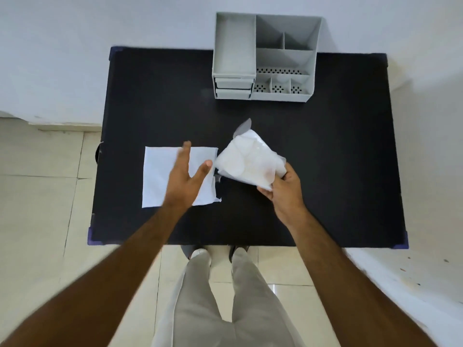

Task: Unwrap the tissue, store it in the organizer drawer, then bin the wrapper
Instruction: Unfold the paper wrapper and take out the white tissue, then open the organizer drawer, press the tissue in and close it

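A flat white tissue (pixel 160 176) lies on the black table (pixel 325 146), left of centre. My left hand (pixel 185 176) hovers over it with fingers spread, holding nothing. My right hand (pixel 285 189) grips a crumpled clear plastic wrapper (pixel 248 161) lifted just above the table, right beside the tissue. The grey organizer (pixel 263 56) stands at the table's far edge, with two shut drawers (pixel 233 87) stacked at its lower left front.
The organizer's open compartments look empty. Pale floor tiles surround the table, and a white wall runs behind it. My legs and shoes show below the table's near edge. No bin is in view.
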